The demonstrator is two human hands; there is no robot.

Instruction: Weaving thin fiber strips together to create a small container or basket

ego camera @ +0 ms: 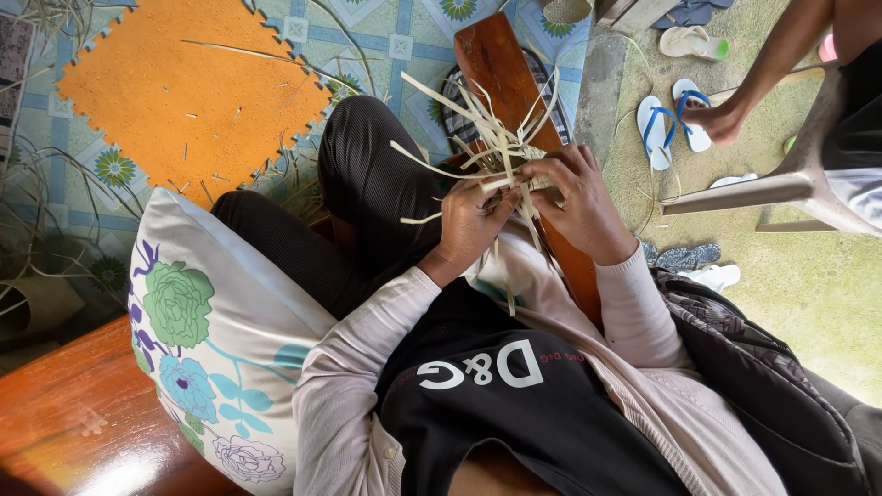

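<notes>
A bundle of pale, flat weaving strips (496,138) fans out above my lap, partly interlaced at its base. My left hand (470,220) pinches strips at the lower left of the bundle. From the right side, my right hand (577,197) grips the woven part, fingers curled round it. Both hands touch each other over the work. Loose strip ends hang down between my wrists. I sit in dark trousers (367,184) with pale sleeves.
A floral white pillow (211,340) leans at my left on a wooden bench (83,404). An orange foam mat (184,92) lies on patterned tiles. A brown plank (501,64) runs under the work. Another person's leg (763,64), a chair leg (763,188) and sandals (671,124) are at right.
</notes>
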